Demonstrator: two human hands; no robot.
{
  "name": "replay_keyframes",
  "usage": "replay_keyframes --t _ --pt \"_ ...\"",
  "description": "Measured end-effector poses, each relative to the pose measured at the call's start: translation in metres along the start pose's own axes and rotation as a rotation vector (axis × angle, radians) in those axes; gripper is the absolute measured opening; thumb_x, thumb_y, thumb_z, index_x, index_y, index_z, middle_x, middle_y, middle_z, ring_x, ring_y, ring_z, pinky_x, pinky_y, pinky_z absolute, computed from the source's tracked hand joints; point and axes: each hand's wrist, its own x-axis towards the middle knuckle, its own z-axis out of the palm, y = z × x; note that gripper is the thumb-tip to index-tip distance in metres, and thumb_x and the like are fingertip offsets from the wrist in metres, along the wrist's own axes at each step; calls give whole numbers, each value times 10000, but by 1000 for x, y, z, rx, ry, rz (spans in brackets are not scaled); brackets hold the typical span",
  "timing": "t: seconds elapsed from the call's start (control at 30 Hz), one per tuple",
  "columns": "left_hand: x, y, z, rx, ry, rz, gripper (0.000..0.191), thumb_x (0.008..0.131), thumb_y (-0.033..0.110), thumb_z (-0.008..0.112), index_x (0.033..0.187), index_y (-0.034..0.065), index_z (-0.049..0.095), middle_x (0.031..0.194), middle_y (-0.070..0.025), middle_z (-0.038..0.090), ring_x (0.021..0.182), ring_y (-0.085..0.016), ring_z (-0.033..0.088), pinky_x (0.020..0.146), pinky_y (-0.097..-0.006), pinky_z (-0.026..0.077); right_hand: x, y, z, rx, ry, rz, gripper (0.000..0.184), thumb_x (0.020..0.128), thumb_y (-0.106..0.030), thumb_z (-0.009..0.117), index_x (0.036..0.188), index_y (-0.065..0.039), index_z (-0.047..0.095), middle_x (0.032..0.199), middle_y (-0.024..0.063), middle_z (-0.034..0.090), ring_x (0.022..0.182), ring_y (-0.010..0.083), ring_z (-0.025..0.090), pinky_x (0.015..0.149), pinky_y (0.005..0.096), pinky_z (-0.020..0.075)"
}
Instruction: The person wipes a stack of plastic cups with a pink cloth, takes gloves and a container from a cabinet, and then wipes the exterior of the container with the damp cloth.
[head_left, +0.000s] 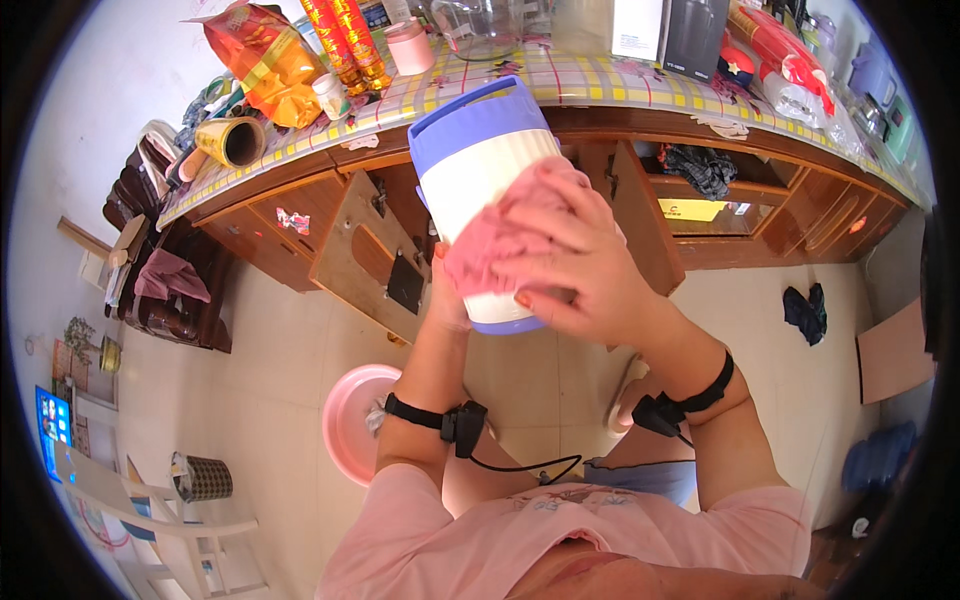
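Note:
A white insulated jug (472, 172) with a blue collar, handle and base is held up in front of me, tilted a little. My left hand (450, 289) grips it low on its left side; most of those fingers are hidden behind the jug and the cloth. Spread over the jug's front, my right hand (577, 255) presses a crumpled pink cloth (499, 255) against the white wall. Behind the jug, a wooden cabinet has its left door (371, 255) and right door (645, 217) swung outward.
The countertop (585, 82) carries an orange snack bag (262, 64), a pink jar (409, 46), a glass jar (476, 26) and a black box (694, 34). A pink basin (341, 427) sits on the floor left of my legs. Dark cloth (805, 311) lies on the floor at right.

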Motion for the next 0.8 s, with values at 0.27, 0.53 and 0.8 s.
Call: replay_keyframes --t 0.27,0.53,0.8 --pt "-6 3 -5 286 232 -1 966 800 699 480 1441 14 252 1409 -221 404 1218 -352 504 1018 -443 448 -5 -7 -23 47 -130 0 223 643 -131 775 845 -156 686 1050 -2 626 986 238 562 836 387 445" --pt "-3 -21 -19 544 336 118 941 740 464 760 1410 22 269 1300 -112 469 1184 -229 501 969 -374 456 18 4 -8 -243 326 169 375 695 -52 704 1063 -118 676 1281 106 515 1109 324 519 842 403 472" --pt "8 -19 -8 406 253 58 567 860 337 662 1278 -5 488 1239 -143 568 1139 -238 567 966 -356 469 2 -18 21 -318 62 10 343 619 -28 649 934 -143 721 1066 -36 632 1050 285 514 902 419 395"
